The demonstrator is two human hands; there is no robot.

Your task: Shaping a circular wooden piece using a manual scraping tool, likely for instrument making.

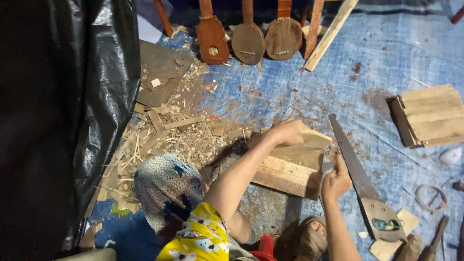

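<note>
- Blue woven tarpaulin [299,92] is seen spread over the floor, littered with pale wood shavings and offcuts [174,135] toward the left.
- Black plastic sheeting [63,111] is noted along the whole left side.
- Three small brown wooden instrument bodies with necks [247,42] are lined up at the top edge, with a pale wooden slat [331,34] lying slanted just beside them.
- A rough block of pale and brown layered wood [295,166] lies at the centre of the tarpaulin; this is the piece being handled.
- The left hand [288,131] is laid palm-down over the block's far upper corner, fingers curled over it and pressing on it.
- The right hand [336,180] is closed around a small pale grey object [326,169] at the block's right edge (what the object is cannot be told).
- A handsaw with a grey blade and wooden handle [360,179] lies flat on the tarpaulin just right of the right hand, untouched, handle nearest the person.
- A slatted pale wooden box [427,116] rests well apart at the right.
- A sandalled foot [311,237] is seen near the block's lower edge.
- A yellow patterned sleeve [200,237] covers the left upper arm.
</note>
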